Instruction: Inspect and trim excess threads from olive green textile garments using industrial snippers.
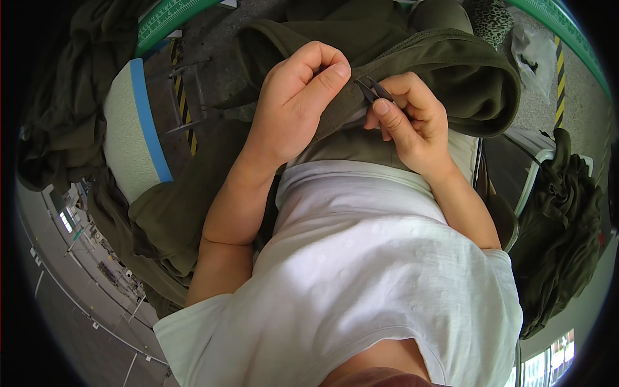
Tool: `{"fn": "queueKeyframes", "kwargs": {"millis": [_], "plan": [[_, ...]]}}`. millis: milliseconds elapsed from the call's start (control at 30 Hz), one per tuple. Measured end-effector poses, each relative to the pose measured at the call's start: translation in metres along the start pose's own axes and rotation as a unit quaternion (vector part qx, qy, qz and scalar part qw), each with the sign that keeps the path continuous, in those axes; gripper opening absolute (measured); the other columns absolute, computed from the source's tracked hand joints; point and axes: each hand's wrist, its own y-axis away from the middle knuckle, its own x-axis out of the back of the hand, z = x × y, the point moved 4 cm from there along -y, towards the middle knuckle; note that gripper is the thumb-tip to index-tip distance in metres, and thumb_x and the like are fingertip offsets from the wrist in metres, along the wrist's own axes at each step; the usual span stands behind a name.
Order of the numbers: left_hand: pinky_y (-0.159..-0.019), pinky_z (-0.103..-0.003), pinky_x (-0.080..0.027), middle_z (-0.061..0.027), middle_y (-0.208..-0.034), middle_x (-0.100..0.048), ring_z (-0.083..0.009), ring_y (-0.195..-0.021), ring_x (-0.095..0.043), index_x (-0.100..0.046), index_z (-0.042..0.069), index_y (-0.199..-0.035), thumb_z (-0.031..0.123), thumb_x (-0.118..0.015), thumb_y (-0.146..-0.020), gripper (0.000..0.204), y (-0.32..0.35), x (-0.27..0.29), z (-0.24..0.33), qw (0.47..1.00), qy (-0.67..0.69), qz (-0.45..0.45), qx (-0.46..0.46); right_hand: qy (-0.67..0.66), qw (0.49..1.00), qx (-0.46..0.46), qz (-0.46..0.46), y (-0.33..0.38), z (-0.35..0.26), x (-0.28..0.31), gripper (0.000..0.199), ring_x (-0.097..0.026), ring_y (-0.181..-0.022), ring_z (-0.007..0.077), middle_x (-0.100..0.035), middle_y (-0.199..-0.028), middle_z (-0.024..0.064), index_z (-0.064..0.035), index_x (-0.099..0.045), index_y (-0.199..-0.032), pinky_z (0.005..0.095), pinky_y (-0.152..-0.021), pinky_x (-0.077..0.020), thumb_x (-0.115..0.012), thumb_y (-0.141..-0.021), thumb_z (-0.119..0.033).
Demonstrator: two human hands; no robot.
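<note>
An olive-green garment lies bunched across my lap, a stitched seam running along its folded edge. At that edge my left hand is closed, thumb and forefinger pinched together on the cloth; the exact bit between them is hidden. Just right of it, my right hand grips a small pair of dark thread snips. Their two blades stand slightly apart and point up and left, close to the seam and my left fingertips. The fingers of my right hand curl around the handles.
Green curved edges with ruler markings border the far side. At left stands a pale padded surface with a blue edge, dark green cloth piled beside it. More cloth hangs over a metal frame at right. A clear plastic bag lies far right.
</note>
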Motion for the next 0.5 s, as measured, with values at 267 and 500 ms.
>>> {"fn": "queueKeyframes", "kwargs": {"millis": [267,500], "plan": [[-0.062,-0.018,-0.038,0.0047,-0.076,-0.051,-0.0023,-0.07,-0.043,-0.056,0.001,-0.089,0.011,-0.054,-0.094,0.012,0.002,-0.004,0.011,0.999,-0.01,-0.041,0.003,0.083,0.985,0.15,-0.004,-0.003,0.002,0.009,0.009,-0.052,-0.06,0.0065,-0.064,-0.076,0.0049,-0.001,-0.055,-0.098,0.0178,-0.054,-0.0418,-0.059,-0.091,-0.006],[-0.06,-0.021,-0.038,0.0002,-0.074,-0.052,-0.0067,-0.066,-0.045,-0.055,0.0,-0.088,0.009,-0.055,-0.092,0.009,-0.004,0.01,0.023,0.993,-0.111,-0.012,-0.046,0.159,0.98,0.116,-0.013,-0.006,-0.021,0.027,0.015,-0.055,-0.067,0.0081,-0.065,-0.08,0.0061,0.0016,-0.057,-0.098,0.0219,-0.061,-0.0445,-0.063,-0.086,-0.003]]}}
